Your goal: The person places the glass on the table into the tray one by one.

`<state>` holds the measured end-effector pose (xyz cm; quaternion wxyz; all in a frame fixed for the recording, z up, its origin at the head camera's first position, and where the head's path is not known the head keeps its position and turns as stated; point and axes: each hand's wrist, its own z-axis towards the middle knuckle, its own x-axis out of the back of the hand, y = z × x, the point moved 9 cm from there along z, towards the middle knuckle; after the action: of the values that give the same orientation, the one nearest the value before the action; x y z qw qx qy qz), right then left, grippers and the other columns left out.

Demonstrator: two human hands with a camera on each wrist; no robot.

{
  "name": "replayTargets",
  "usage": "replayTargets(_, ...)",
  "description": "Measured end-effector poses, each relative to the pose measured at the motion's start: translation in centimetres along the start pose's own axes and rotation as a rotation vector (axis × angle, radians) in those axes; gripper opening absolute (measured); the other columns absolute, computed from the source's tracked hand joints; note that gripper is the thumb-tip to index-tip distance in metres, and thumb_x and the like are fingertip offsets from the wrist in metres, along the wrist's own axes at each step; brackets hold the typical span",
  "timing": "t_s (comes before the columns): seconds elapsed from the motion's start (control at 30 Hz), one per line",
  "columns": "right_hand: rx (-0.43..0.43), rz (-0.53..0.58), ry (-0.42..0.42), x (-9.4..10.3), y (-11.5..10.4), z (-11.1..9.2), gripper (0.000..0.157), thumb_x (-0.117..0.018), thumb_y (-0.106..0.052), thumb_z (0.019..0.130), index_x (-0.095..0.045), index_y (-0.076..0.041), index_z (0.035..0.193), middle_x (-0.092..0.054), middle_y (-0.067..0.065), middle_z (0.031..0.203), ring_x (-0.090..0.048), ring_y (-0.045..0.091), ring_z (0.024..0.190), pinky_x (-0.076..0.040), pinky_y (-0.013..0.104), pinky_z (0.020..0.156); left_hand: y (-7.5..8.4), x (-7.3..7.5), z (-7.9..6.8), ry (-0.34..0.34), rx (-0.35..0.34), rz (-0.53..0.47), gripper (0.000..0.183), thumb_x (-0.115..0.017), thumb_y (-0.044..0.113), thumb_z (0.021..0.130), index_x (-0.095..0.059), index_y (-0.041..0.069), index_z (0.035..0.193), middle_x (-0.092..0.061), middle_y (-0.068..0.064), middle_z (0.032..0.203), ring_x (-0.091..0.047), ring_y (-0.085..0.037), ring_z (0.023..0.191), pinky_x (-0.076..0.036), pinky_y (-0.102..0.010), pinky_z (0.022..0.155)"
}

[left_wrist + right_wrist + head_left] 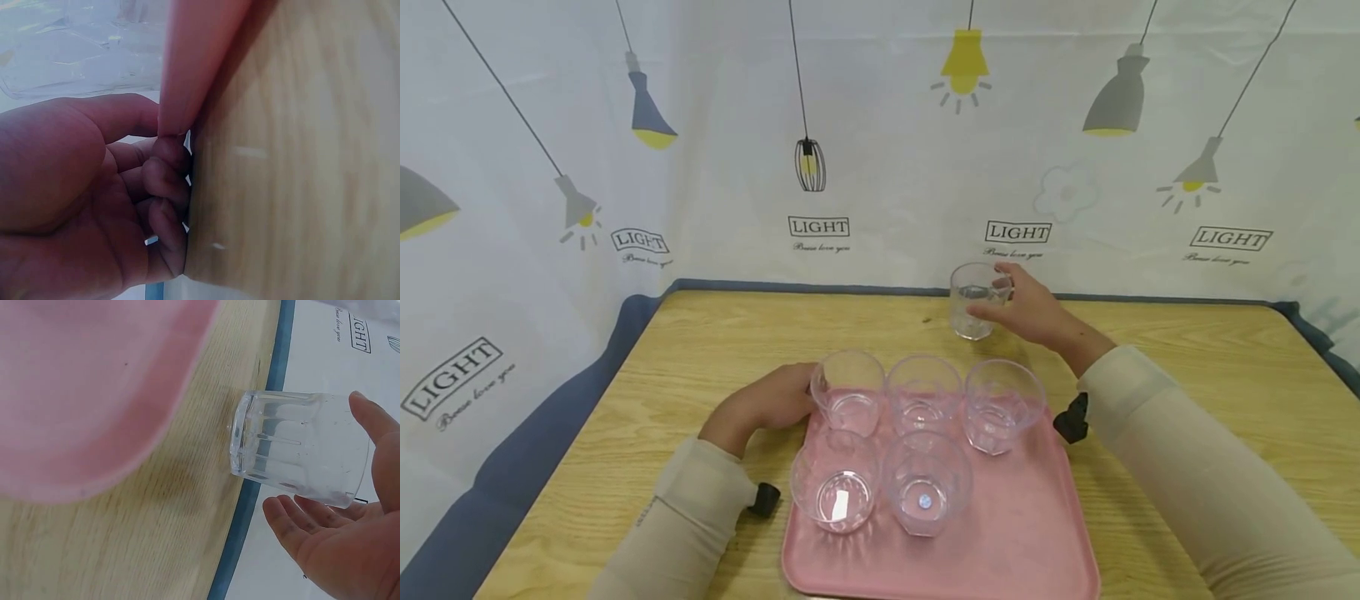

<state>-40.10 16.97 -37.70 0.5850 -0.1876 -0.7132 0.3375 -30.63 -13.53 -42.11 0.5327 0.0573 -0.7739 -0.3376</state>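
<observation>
My left hand (782,395) grips the left rim of a pink tray (1000,542). In the left wrist view its thumb lies against the rim, and its curled fingers (165,178) tuck under the tray edge. On the tray stand several clear plastic cups (922,400), three across the back and two in front. Past the tray, close to the table's back edge, another clear cup (294,444) stands upright. My right hand (1030,310) is spread around that cup, thumb on one side near the rim and the extended fingers (284,519) along the other.
The tray sits on a wood-grain table (1187,375). Behind it hangs a white curtain (895,125) printed with lamps, its blue border (850,288) along the table's back edge. The tray's front right part is bare pink surface.
</observation>
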Motion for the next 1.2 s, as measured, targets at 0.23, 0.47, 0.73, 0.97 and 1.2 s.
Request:
replayTargets(0.23,-0.022,0.062,0.011,0.1,0.3,-0.1,0.098,-0.072,-0.047,0.09,-0.015,-0.005,0.158,-0.039,0.021,0.155,-0.04,0.041,0.141,-0.04,0.058,0.111,0.1,0.0,-0.1,0.003,-0.006,0.008,0.042,-0.058,0.02,0.099,-0.056,0.011,0.14,-0.06,-0.013,0.141,-0.05,-0.035,0.137,-0.037,-0.053,0.116)
replayTargets(0.47,-0.046,0.095,0.01,0.2,0.4,-0.5,0.102,-0.073,-0.048,0.088,-0.012,-0.005,0.158,-0.034,0.021,0.158,-0.034,0.041,0.145,-0.038,0.058,0.113,0.2,0.1,0.2,0.006,-0.006,0.009,0.042,-0.059,0.02,0.099,-0.056,0.012,0.14,-0.059,-0.012,0.142,-0.049,-0.035,0.138,-0.036,-0.053,0.117)
replayTargets(0.73,-0.034,0.095,0.016,0.1,1.0,-1.0,0.107,-0.073,-0.057,0.085,-0.013,-0.005,0.157,-0.029,0.017,0.163,-0.029,0.04,0.148,-0.032,0.058,0.117,0.3,0.2,0.2,0.008,-0.017,0.016,0.043,-0.06,0.019,0.099,-0.056,0.011,0.141,-0.059,-0.013,0.141,-0.049,-0.036,0.137,-0.037,-0.053,0.116)
replayTargets(0.97,-0.012,0.092,0.035,-0.1,1.5,-1.7,0.104,-0.073,-0.054,0.086,-0.014,-0.006,0.157,-0.035,0.017,0.159,-0.035,0.041,0.144,-0.035,0.06,0.114,0.2,0.0,0.3,0.003,-0.015,0.01,0.042,-0.06,0.02,0.099,-0.056,0.011,0.14,-0.059,-0.013,0.142,-0.049,-0.035,0.137,-0.036,-0.053,0.116)
replayTargets(1.2,0.019,0.118,0.035,-0.1,1.6,-2.9,0.104,-0.073,-0.052,0.087,-0.012,-0.006,0.157,-0.035,0.018,0.159,-0.04,0.043,0.14,-0.038,0.058,0.112,0.1,0.0,0.1,0.002,-0.019,0.023,0.044,-0.059,0.019,0.099,-0.054,0.01,0.142,-0.058,-0.014,0.142,-0.049,-0.036,0.138,-0.036,-0.053,0.117)
